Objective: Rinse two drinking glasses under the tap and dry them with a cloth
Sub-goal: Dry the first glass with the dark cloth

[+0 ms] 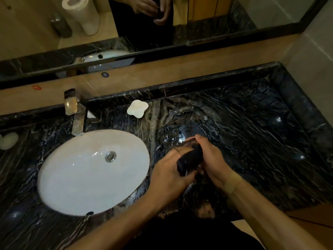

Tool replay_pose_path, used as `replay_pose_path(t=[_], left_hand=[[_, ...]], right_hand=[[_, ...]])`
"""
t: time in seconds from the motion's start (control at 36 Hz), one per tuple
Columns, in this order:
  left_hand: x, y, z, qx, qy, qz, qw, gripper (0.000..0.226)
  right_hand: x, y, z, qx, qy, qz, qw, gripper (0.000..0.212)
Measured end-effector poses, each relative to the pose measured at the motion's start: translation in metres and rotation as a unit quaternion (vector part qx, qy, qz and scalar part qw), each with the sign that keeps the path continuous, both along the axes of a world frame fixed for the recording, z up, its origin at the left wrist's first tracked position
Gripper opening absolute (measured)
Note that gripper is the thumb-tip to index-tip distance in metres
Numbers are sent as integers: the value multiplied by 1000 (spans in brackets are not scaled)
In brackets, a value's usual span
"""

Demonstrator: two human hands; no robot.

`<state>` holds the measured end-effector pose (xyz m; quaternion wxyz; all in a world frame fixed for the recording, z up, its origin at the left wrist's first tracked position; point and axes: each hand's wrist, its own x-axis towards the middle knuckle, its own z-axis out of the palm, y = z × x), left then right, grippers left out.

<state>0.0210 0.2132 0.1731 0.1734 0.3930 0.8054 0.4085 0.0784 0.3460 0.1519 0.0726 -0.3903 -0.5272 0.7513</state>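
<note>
I have both hands over the dark marble surface (252, 123), to the right of the white basin (72, 177). My left hand (169, 175) curls around the glass (189, 141) from below, and my right hand (212, 159) pinches the dark cloth (189, 161) stuffed into it. The glass lies tilted, mouth toward me and base pointing away; its outline is hard to see. The second glass (168, 133) stands upright on the surface just beyond my fingers (201, 138), nearer the left hand. I judge this one is being dried; the tap (74, 112) is well off to the left.
</note>
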Motion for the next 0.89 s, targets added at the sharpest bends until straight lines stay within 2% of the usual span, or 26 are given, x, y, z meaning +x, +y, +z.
replay_pose_path(t=[0.06, 0.14, 0.25, 0.31, 0.33, 0.39, 0.44, 0.5, 0.53, 0.56, 0.58, 0.64, 0.72, 0.81, 0.89], left_hand=[[-6, -6, -5, -24, 141, -85, 986, 62], [-18, -15, -3, -49, 289, -217, 931, 55], [-31, -20, -1, -71, 424, -331, 840, 38], [-31, -21, -1, -84, 447, -344, 821, 36], [-30, -21, -1, -89, 443, -341, 824, 35], [-25, -20, -3, -98, 400, -323, 852, 36], [-20, -18, -3, -103, 306, -266, 908, 45], [-14, -13, 2, -84, 147, -145, 975, 54], [-11, -9, 7, -72, 38, -78, 994, 55], [-9, -5, 12, -53, -74, -18, 996, 51], [-8, -1, 16, -37, -172, 31, 984, 44], [-7, 6, 19, -22, -270, 89, 959, 39], [-5, 10, 22, -21, -279, 104, 954, 36], [0, 9, 19, -37, -230, 86, 969, 43], [2, 6, 12, -34, -162, 52, 985, 52]], right_hand=[[2, 4, 2, -50, -44, 38, 997, 43], [5, 9, 0, -98, -92, 102, 986, 41], [7, 13, -4, -114, -147, 214, 959, 41], [7, 14, -5, -112, -159, 261, 945, 48], [8, 14, -5, -122, -153, 270, 943, 54], [9, 11, -5, -151, -117, 246, 950, 58], [10, 6, -4, -173, -37, 181, 967, 53], [13, -1, -9, -153, 63, 95, 982, 51], [14, -5, -13, -127, 103, 54, 985, 47], [15, -9, -16, -95, 129, 23, 987, 44], [16, -13, -17, -64, 145, 5, 987, 43], [15, -18, -20, -7, 151, -17, 988, 43], [9, -19, -20, 43, 140, -51, 988, 26], [2, -16, -18, 47, 145, -74, 986, 23], [-1, -12, -16, 50, 111, -75, 990, 23]])
